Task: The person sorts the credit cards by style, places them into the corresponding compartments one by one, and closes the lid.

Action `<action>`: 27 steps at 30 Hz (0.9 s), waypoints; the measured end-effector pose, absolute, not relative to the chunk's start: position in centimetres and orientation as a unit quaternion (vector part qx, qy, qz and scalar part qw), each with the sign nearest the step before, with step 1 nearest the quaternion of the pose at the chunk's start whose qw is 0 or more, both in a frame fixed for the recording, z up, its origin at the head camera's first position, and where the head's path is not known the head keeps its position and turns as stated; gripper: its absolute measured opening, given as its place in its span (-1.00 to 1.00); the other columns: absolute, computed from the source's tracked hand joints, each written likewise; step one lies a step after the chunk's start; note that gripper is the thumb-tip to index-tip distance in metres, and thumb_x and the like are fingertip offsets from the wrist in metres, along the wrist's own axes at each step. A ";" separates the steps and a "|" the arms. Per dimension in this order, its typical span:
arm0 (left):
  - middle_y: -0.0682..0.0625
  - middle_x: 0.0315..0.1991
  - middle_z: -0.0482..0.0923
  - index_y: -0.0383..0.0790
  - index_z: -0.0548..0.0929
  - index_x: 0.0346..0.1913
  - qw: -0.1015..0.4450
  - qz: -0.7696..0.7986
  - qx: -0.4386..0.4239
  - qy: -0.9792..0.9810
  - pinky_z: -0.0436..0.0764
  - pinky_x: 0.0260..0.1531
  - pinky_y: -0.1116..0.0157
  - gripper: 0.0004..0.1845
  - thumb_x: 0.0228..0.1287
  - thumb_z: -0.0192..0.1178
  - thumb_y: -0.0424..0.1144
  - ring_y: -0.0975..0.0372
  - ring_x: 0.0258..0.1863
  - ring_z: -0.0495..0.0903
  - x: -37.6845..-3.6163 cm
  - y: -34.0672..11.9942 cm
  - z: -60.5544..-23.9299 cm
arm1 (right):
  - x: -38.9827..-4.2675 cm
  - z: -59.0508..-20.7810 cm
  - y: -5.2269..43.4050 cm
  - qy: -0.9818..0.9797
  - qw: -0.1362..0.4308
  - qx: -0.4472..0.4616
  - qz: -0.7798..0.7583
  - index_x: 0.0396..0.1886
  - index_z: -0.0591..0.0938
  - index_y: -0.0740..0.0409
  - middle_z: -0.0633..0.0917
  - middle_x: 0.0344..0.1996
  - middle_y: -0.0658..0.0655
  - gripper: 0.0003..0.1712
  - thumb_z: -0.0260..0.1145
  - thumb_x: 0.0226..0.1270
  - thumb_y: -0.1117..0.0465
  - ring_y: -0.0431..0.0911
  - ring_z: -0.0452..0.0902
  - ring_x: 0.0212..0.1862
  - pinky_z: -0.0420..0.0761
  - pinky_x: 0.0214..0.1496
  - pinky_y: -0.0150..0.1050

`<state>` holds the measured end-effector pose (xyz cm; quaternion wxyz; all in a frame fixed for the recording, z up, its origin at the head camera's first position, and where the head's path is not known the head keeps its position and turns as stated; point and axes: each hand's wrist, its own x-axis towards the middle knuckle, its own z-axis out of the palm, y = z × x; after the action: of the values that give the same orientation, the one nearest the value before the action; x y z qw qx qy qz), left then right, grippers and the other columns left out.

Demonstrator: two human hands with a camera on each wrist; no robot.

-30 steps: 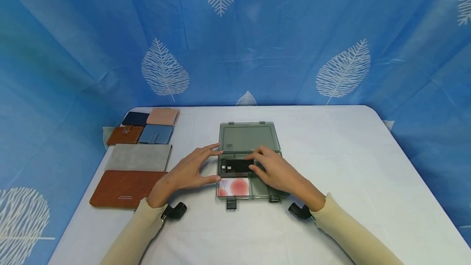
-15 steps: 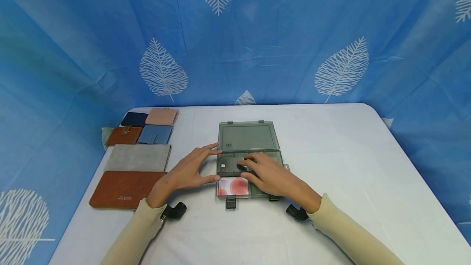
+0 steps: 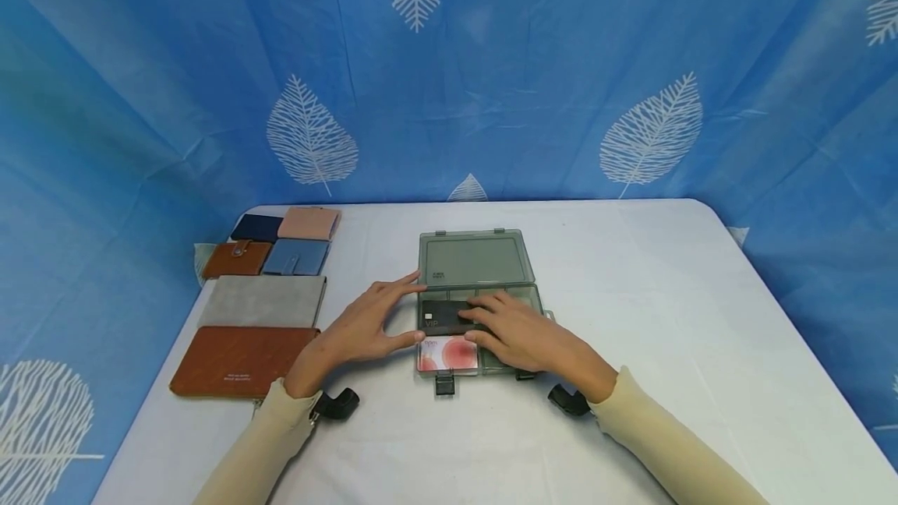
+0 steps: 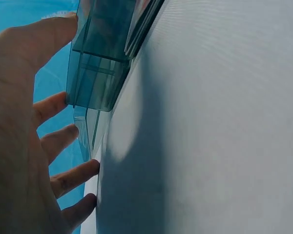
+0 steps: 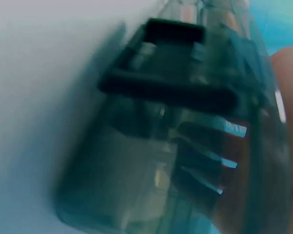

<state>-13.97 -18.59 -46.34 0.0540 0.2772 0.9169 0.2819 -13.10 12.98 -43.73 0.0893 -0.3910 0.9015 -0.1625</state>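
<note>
At frame centre, the black card (image 3: 447,316), long axis left-right, is pressed into the open box (image 3: 477,259) by the flat-fingered right hand (image 3: 515,331); the left hand (image 3: 361,326), open, braces the box's left edge.

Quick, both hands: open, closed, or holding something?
Left hand: open, straight fingers touching the left side of the clear box.
Right hand: open, fingers flat on the black card in the box.

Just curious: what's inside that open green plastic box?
A black card and a pink-and-white card lie in the box. The right hand covers whatever else lies there.
</note>
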 end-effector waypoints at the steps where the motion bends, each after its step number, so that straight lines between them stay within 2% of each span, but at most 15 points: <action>1: 0.03 0.73 0.12 0.06 0.37 0.66 0.054 0.281 0.277 0.917 0.41 0.37 -0.38 -0.11 0.37 0.39 0.26 -0.17 0.57 0.32 -14.0 -18.5 -46.3 | -13.2 -43.5 13.1 0.901 0.092 -0.390 -0.169 0.48 0.60 0.11 0.48 0.54 0.25 -0.40 0.02 0.79 -0.15 0.21 0.38 0.54 0.41 0.53 0.23; 5: 0.00 0.74 0.11 0.03 0.38 0.65 0.055 0.278 0.276 0.918 0.39 0.38 -0.39 -0.12 0.38 0.38 0.26 -0.18 0.58 0.30 -14.0 -18.3 -46.1 | -13.8 -41.9 14.3 0.904 0.074 -0.375 -0.193 0.35 0.69 0.13 0.53 0.50 0.23 -0.50 0.15 0.75 -0.09 0.21 0.43 0.51 0.45 0.50 0.23; 7: -0.01 0.74 0.10 0.01 0.38 0.65 0.060 0.279 0.277 0.917 0.37 0.40 -0.39 -0.11 0.37 0.39 0.25 -0.18 0.60 0.28 -14.1 -18.2 -45.9 | -14.3 -41.1 15.2 0.910 0.059 -0.354 -0.209 0.35 0.69 0.13 0.54 0.48 0.24 -0.53 0.22 0.72 -0.05 0.21 0.44 0.51 0.47 0.48 0.23; 10: -0.05 0.76 0.02 0.02 0.35 0.67 0.078 0.286 0.273 0.915 0.35 0.42 -0.40 -0.08 0.36 0.41 0.25 -0.18 0.64 0.20 -14.3 -18.2 -45.3 | -15.1 -40.6 16.8 0.920 0.046 -0.307 -0.241 0.48 0.58 0.17 0.50 0.50 0.29 -0.45 0.26 0.70 -0.03 0.25 0.39 0.53 0.44 0.49 0.28; 13: -0.15 0.77 -0.09 -0.03 0.23 0.72 0.109 0.332 0.254 0.902 0.33 0.43 -0.40 -0.05 0.42 0.39 0.20 -0.21 0.65 0.19 -14.6 -17.8 -44.5 | -16.1 -40.9 18.4 0.929 0.056 -0.251 -0.267 0.62 0.39 0.22 0.41 0.56 0.36 -0.31 0.23 0.72 -0.05 0.32 0.29 0.58 0.35 0.53 0.35; 17: -0.29 0.76 -0.13 -0.14 -0.04 0.77 0.141 0.432 0.173 0.874 0.30 0.48 -0.35 -0.05 0.61 0.20 0.15 -0.25 0.63 0.22 -14.9 -16.9 -43.5 | -16.9 -42.1 20.0 0.927 0.093 -0.193 -0.308 0.72 0.16 0.27 0.30 0.62 0.45 -0.20 0.10 0.78 -0.09 0.40 0.28 0.58 0.35 0.51 0.39; 19: -0.32 0.75 -0.14 -0.17 -0.15 0.77 0.153 0.476 0.119 0.858 0.27 0.52 -0.31 -0.09 0.70 0.05 0.14 -0.24 0.65 0.16 -15.1 -16.4 -43.3 | -17.1 -42.7 20.4 0.916 0.116 -0.178 -0.340 0.74 0.11 0.27 0.30 0.61 0.47 -0.18 0.05 0.80 -0.11 0.41 0.31 0.56 0.37 0.49 0.39; 23: -0.37 0.73 -0.12 -0.22 -0.29 0.75 0.189 0.562 0.057 0.803 0.21 0.58 -0.22 -0.17 0.79 -0.15 0.08 -0.24 0.67 0.10 -15.4 -15.6 -43.6 | -17.3 -43.3 20.8 0.891 0.154 -0.164 -0.393 0.74 0.12 0.27 0.44 0.52 0.48 -0.19 -0.01 0.81 -0.15 0.36 0.48 0.46 0.43 0.46 0.36; 27: -0.43 0.71 -0.08 -0.28 -0.35 0.74 0.202 0.613 0.062 0.761 0.22 0.59 -0.17 -0.19 0.81 -0.21 0.03 -0.29 0.64 0.16 -15.5 -14.6 -44.0 | -17.2 -43.4 20.8 0.882 0.163 -0.153 -0.414 0.72 0.16 0.28 0.60 0.37 0.45 -0.21 -0.02 0.82 -0.15 0.23 0.66 0.23 0.52 0.34 0.30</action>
<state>-15.46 -14.62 -44.01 0.2018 0.0618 0.7611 0.6133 -17.24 20.80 -43.44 0.1628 -0.1532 0.8825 -0.4139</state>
